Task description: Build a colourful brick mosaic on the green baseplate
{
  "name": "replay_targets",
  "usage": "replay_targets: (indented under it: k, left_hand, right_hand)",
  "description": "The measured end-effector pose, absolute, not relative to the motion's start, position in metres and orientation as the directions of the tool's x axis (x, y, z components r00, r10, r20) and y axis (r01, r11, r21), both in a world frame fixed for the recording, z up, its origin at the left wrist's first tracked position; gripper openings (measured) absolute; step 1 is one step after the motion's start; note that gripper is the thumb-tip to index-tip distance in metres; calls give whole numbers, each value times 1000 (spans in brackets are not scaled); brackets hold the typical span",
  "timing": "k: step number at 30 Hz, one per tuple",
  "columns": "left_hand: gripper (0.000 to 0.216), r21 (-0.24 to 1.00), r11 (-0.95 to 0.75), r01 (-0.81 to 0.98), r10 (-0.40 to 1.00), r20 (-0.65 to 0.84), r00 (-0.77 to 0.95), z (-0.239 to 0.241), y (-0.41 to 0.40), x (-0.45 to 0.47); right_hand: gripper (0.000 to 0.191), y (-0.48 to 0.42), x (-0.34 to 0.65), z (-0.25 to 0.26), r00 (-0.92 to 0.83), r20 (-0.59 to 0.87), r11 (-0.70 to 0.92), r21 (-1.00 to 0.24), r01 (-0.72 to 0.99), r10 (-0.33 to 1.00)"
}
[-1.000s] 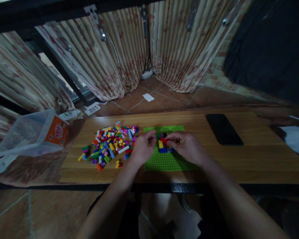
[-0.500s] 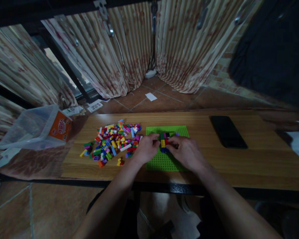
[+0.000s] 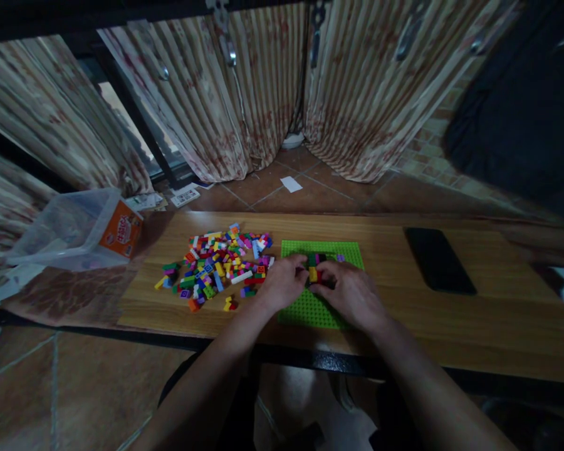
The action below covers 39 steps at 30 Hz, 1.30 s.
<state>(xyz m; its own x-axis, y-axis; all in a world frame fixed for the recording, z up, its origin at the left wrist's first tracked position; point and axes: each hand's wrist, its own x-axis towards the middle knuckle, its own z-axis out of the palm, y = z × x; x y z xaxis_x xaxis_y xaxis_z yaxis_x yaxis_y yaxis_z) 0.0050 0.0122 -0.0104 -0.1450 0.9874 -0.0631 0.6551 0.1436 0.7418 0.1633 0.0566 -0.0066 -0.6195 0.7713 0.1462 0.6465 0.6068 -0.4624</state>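
Note:
A bright green studded baseplate (image 3: 303,315) lies on the wooden table in front of me. On it stands a small build of toy bricks (image 3: 313,274), with green, yellow, red, purple and black ones showing. My left hand (image 3: 284,282) is curled against the build's left side, thumb and fingers bent. From the right, my right hand (image 3: 352,293) closes its fingers on the red and yellow part and hides its near end. A lone lilac brick (image 3: 341,257) sits on the plate behind my right hand.
A loose heap of coloured bricks (image 3: 219,266) spreads left of the plate. A black phone (image 3: 439,260) lies to the right on the table (image 3: 507,313). Beyond the left end stands a clear plastic box (image 3: 70,228) with an orange label. Striped curtains (image 3: 258,94) hang behind.
My right fingers have come round the near end of the build, covering the blue bricks that showed there. The whole view has shifted and tilted slightly.

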Motion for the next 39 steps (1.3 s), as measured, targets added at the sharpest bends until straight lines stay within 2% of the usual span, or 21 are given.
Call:
replay_targets:
  k: [12, 15, 18, 21, 26, 39]
  left_hand:
    - [38, 723, 139, 677, 987, -50, -150, -12, 9, 7]
    - [38, 714, 147, 684, 988, -66, -143, -9, 8, 7]
    - [37, 704, 149, 694, 988, -76, -135, -5, 8, 7]
    - [35, 693, 148, 706, 988, -76, -132, -3, 8, 6]
    - [34, 677, 155, 720, 987, -73, -143, -2, 10, 7]
    - [33, 608, 241, 757, 967, -85, -240, -3, 16, 13]
  right_hand:
    - [19, 55, 158, -13, -573, 109, 554, -449, 701, 812]
    - [24, 58, 161, -12, -595, 91, 554, -497, 668, 798]
    - [26, 63, 169, -10, -592, 59, 489, -633, 601, 804]
    - [22, 69, 176, -8, -543, 98, 432, -728, 533, 834]
    - [22, 74, 177, -8, -451, 105, 363, -761, 537, 887]
    - [24, 72, 170, -12, -465, 82, 356, -763, 539, 881]
